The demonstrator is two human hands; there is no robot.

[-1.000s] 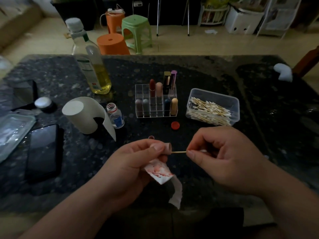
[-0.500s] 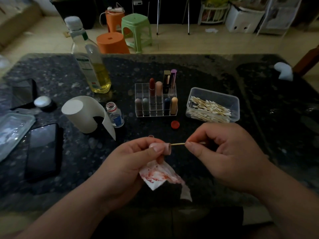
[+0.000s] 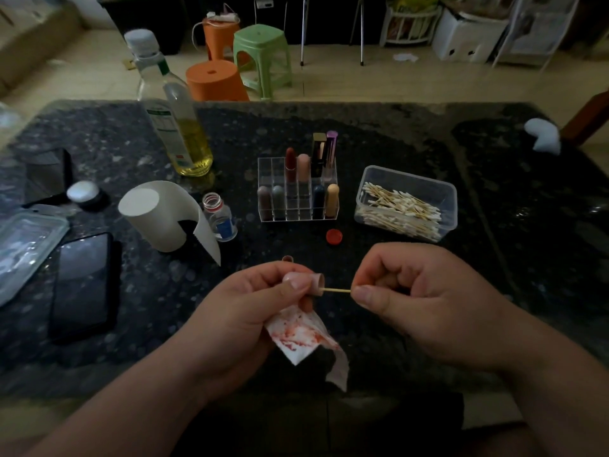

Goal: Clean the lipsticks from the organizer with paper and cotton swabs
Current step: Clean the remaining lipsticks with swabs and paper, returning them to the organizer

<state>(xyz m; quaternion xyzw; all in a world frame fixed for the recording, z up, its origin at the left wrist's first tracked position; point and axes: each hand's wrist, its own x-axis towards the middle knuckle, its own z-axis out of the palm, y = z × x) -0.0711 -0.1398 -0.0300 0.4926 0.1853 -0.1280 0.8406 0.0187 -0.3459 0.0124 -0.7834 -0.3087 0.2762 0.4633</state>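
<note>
My left hand [image 3: 250, 311] grips a pink lipstick cap [image 3: 314, 282] lying sideways, its open end facing right, together with a red-stained piece of paper [image 3: 301, 336] that hangs below. My right hand [image 3: 425, 301] pinches a cotton swab [image 3: 336, 290] whose tip is inside the cap's opening. Behind them on the dark stone table stands the clear organizer [image 3: 298, 192] holding several lipsticks. A clear tub of cotton swabs [image 3: 407, 202] sits to its right. A paper roll [image 3: 158, 214] lies at the left.
An oil bottle [image 3: 174, 127], a small open glass bottle [image 3: 219, 217] and a red cap [image 3: 334, 236] are near the organizer. A small pinkish part [image 3: 287, 258] lies behind my left hand. A phone [image 3: 82, 285], a plastic lid [image 3: 23, 245] and a small jar [image 3: 84, 192] lie at the left. A white object [image 3: 543, 135] is far right.
The stained paper has shifted and unfolded under my left hand. Both hands stay close together with the swab in the cap, moving only slightly.
</note>
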